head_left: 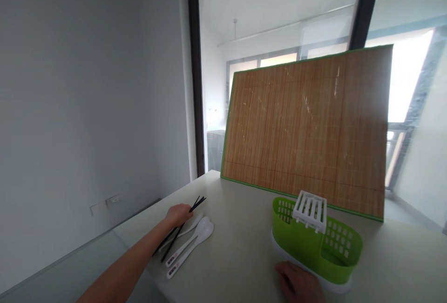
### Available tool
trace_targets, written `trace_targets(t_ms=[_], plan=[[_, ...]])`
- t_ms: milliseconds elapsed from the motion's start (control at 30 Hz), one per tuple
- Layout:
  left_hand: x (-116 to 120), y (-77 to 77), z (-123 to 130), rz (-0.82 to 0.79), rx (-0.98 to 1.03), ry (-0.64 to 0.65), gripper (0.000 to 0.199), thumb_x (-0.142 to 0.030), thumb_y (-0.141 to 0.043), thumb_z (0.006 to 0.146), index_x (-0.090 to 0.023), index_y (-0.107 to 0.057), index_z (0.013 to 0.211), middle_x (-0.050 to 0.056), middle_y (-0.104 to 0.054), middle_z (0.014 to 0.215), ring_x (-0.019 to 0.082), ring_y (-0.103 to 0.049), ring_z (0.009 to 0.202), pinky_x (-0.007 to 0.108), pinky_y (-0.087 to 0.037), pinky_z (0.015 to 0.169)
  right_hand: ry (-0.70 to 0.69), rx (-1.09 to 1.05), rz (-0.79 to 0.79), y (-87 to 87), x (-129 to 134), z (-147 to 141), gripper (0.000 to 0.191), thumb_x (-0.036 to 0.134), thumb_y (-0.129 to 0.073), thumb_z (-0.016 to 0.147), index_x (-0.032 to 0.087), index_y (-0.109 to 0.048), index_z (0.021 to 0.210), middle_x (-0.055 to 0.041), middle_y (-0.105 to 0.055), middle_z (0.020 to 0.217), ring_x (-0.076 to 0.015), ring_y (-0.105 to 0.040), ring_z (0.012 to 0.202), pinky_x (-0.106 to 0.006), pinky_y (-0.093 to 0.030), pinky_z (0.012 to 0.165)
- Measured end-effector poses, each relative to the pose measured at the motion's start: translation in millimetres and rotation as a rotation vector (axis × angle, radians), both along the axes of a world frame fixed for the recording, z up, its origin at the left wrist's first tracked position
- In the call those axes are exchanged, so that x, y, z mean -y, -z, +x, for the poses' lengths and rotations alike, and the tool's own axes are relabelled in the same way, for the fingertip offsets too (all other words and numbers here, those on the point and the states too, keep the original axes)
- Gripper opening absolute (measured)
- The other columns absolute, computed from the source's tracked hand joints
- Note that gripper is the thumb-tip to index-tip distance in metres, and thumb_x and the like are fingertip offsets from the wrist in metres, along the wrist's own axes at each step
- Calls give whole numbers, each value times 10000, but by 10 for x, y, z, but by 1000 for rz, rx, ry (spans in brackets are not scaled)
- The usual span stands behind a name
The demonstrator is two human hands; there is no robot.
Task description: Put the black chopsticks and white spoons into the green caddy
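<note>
My left hand is closed round dark chopsticks at the left of the table. Their thin tips stick out past my fingers, and their other ends reach back under my wrist. Close by lie several white spoons with long handles, one partly covered by the hand and chopsticks. My right hand rests on the table with its fingers curled in, and I see nothing in it. Just beyond it stands a green utensil basket on a white base, with a white slatted rack across its middle.
A bamboo mat with green edging stands upright at the back of the pale table, leaning near a dark-framed glass window. A grey wall with a socket is on the left.
</note>
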State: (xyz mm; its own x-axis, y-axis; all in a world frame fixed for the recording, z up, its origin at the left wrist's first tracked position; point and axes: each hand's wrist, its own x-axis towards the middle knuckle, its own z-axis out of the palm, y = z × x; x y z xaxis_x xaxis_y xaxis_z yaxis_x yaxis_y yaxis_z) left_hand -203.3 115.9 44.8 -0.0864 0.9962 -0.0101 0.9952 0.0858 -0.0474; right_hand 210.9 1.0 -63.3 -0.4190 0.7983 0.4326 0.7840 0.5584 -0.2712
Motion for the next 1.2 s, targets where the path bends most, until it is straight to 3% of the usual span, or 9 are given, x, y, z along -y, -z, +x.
trace_targets(t_ms=[100,233,367,500,700,967,1100,1200], plan=[[-22,35,-98,-49,5,23,364,-379,-399,813,-176,-685,908,120,-688,968,271,-632,899,324,-460,700,0,-4,14,1,1,-2,236,183,-398,858,240,-609,947,-16,-692,864,-168,-663,736,-238,-483,650],[-93,-32,-240,-130,-14,31,327,-385,-446,811,-160,-679,853,106,-697,879,248,-645,820,306,-460,664,-5,-31,22,-38,33,-23,229,185,-405,853,242,-615,927,-12,-693,850,-167,-662,718,-234,-481,637],[-175,-85,-345,-171,-64,4,311,-421,-525,831,-139,-639,892,79,-667,927,199,-615,864,361,-462,776,-7,-26,-2,-75,59,-41,232,192,-397,863,239,-613,932,-14,-694,870,-167,-663,737,-238,-482,658],[-170,12,-365,-173,-74,7,298,-410,-564,811,-128,-643,868,79,-668,889,206,-618,847,374,-464,769,-17,16,-22,-87,66,-40,245,196,-385,871,232,-612,955,-25,-693,906,-169,-662,766,-242,-482,684],[-53,253,-377,-21,4,46,343,-426,-426,822,-193,-670,884,99,-675,981,256,-621,894,292,-432,660,-5,20,-6,-77,74,-36,263,185,-367,872,217,-611,965,-34,-693,927,-173,-664,789,-249,-483,698],[31,375,-503,145,82,2,394,-536,-396,816,-221,-593,948,63,-665,921,244,-601,873,280,-384,634,9,14,-22,-103,81,-55,240,180,-387,867,227,-606,952,-17,-691,897,-175,-660,775,-254,-467,681],[128,359,-483,174,130,-39,400,-541,-402,813,-225,-570,990,38,-661,873,222,-609,830,258,-368,591,17,2,-32,-109,83,-66,240,171,-385,865,224,-603,951,-17,-689,896,-178,-656,779,-260,-456,686],[191,220,-373,299,237,-89,382,-514,-421,811,-204,-577,969,23,-656,774,207,-613,756,250,-369,579,31,-14,-34,-105,81,-82,226,167,-401,859,232,-603,937,-7,-685,883,-177,-651,768,-262,-446,681]])
